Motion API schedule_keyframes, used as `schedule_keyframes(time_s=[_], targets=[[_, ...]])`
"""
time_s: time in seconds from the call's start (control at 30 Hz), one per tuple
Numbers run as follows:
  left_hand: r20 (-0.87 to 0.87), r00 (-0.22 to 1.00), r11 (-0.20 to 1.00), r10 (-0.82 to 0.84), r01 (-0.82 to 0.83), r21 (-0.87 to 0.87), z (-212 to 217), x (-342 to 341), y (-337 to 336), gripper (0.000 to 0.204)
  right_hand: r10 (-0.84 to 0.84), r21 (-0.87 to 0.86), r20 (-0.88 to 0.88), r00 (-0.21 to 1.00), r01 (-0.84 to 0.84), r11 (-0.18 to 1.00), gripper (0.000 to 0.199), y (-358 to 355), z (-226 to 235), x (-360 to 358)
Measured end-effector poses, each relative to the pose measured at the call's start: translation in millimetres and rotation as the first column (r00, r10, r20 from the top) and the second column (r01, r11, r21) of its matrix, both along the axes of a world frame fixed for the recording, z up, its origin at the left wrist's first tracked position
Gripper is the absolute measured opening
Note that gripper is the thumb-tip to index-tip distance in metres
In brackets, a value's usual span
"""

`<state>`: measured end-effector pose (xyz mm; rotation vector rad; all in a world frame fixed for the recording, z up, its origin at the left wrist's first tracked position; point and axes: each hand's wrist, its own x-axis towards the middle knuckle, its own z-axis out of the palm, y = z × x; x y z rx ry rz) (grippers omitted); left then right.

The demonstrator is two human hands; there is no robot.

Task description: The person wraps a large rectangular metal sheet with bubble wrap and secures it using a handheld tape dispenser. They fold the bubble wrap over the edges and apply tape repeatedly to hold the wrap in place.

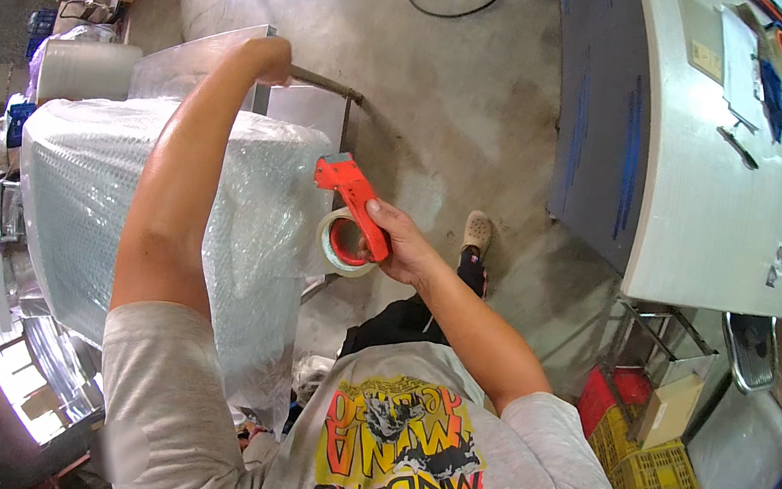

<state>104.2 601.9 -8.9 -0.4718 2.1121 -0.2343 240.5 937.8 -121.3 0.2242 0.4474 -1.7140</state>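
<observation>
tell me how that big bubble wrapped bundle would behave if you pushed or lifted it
The big clear bubble-wrapped bundle probably gives softly at the surface, since the wrap looks thick and puffy. Its plastic skin looks glossy, so it may slip under bare palms. It stands tall and bulky beside the person, with the left hand beyond its far top edge, so a high push might tip it.

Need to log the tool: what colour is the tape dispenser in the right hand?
Red-orange plastic tape dispenser with a pale tape roll, seen best in the head view.

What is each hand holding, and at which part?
Right hand holds the tape dispenser by its red handle. Left hand rests on the bubble-wrapped bundle's far top edge; a grip cannot be told.
</observation>
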Motion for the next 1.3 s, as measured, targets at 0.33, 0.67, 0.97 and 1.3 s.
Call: schedule_keyframes(time_s=[0.33,0.67,0.97,1.3], targets=[[0.380,0.924,0.992,0.044,0.004,-0.123,-56,50,-38,0.024,0.104,-0.078,0.174,0.979,-0.091,0.993,0.041,-24,-24,-3],[0.455,0.875,0.986,-0.164,0.156,0.054,-43,57,60,0.034,0.173,-0.117,0.149,0.974,-0.157,0.981,0.043,-3,-19,40],[0.169,0.785,0.800,-0.596,0.599,0.040,-27,125,141,0.057,0.182,-0.103,0.147,0.972,-0.168,0.980,0.045,57,-26,144],[0.358,0.612,0.586,-0.705,0.787,-0.193,-53,251,157,0.076,0.054,-0.022,0.144,0.988,-0.051,0.998,0.041,65,-18,285]])
